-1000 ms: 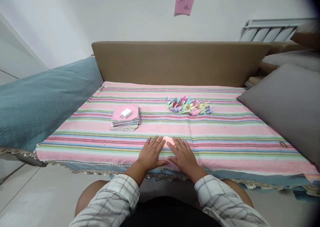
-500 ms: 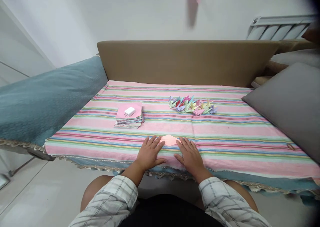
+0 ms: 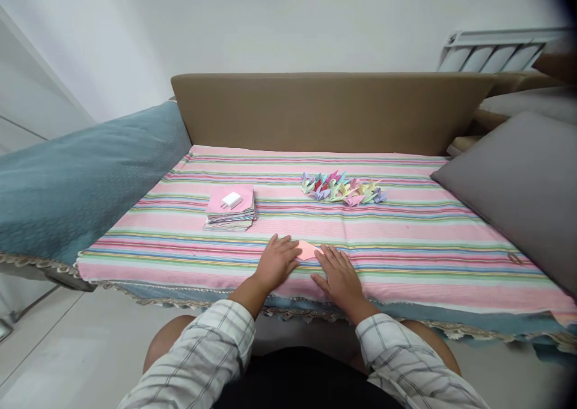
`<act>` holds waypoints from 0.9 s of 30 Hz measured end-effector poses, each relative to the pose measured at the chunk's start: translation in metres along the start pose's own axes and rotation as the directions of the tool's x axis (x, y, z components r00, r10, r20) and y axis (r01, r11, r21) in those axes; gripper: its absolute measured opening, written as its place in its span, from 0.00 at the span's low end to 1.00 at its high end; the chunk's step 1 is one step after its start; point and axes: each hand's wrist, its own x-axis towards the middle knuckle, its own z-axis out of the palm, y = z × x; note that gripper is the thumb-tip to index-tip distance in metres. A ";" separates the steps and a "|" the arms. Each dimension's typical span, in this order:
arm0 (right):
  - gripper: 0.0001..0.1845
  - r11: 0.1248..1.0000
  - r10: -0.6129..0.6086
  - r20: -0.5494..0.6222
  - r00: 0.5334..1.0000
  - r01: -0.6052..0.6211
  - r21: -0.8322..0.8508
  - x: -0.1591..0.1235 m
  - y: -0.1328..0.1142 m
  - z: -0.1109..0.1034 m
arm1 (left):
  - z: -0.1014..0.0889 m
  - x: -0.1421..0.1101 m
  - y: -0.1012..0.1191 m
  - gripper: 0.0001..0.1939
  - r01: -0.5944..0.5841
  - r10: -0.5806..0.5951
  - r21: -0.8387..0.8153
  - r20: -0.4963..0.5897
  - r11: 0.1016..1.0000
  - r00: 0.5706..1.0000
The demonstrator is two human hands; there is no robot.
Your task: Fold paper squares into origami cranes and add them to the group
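Note:
A small folded piece of pink paper lies flat on the striped cloth between my hands. My left hand rests palm down on its left end, fingers stretched out and covering that part. On the right end lie the fingertips of my right hand, its fingers spread and its thumb apart from the paper. Farther back on the cloth sits a group of several colourful folded paper cranes. To the left stands a stack of square paper sheets with a white charger plug on top.
A brown backrest runs along the far side of the seat. Grey cushions lean at the right, and a blue-covered armrest bounds the left. A small brownish loop lies near the right cushion.
My left hand has shifted slightly right and forward over the paper, with its thumb drawn in. My right hand stays nearly in place. The whole view has moved a little.

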 end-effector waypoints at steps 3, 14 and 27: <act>0.30 1.000 0.008 -0.054 0.999 -0.007 0.012 0.001 -0.002 -0.005 | 0.006 0.002 -0.004 0.13 0.091 -0.091 -0.095 0.006 0.991 0.996; 0.10 0.982 -0.013 -0.130 0.991 0.038 0.187 0.038 -0.008 -0.027 | 0.014 0.000 -0.010 0.10 0.107 -0.118 -0.192 -0.047 0.976 0.992; 0.08 0.908 -0.047 -0.043 0.998 0.061 0.416 0.045 -0.001 -0.019 | 0.019 0.001 -0.014 0.08 0.084 -0.114 -0.234 -0.118 0.969 0.986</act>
